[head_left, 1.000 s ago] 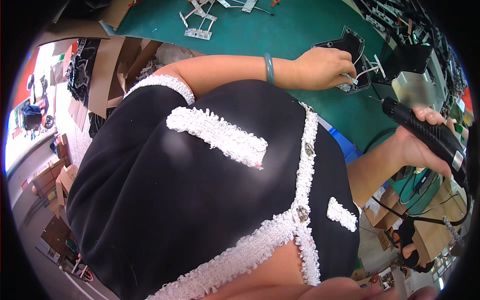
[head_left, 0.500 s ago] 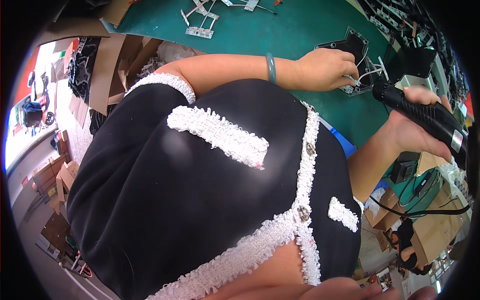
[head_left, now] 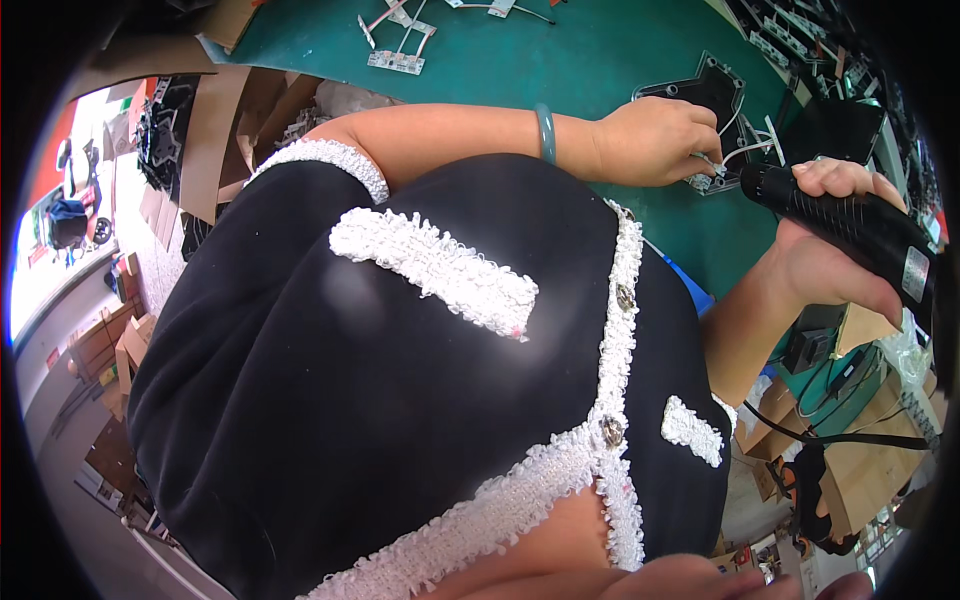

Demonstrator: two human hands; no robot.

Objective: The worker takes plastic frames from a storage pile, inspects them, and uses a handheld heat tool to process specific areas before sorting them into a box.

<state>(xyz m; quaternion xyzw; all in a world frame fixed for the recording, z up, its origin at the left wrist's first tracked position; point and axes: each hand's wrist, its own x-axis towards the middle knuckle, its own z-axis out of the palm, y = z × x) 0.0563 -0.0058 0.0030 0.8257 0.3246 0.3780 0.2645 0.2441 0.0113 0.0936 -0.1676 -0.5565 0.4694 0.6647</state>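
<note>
My left hand [head_left: 655, 140] rests on the green work mat [head_left: 560, 70], fingers pinching a small white-wired part [head_left: 712, 172] beside a black flat panel [head_left: 705, 92]. A green bangle sits on that wrist. My right hand [head_left: 830, 255] grips a black power tool [head_left: 850, 225] shaped like a thick handle, its tip pointing at the wired part close to the left fingers. My black top with white trim fills the middle of the view.
Small circuit-like strips [head_left: 395, 40] lie at the mat's far edge. Cardboard boxes [head_left: 215, 120] stand to the left, more boxes and black cables [head_left: 850, 440] lower right. Black parts [head_left: 800, 40] line the upper right.
My right hand has brought the black tool up and to the left, closer to the wired part. My left hand has stayed on the part.
</note>
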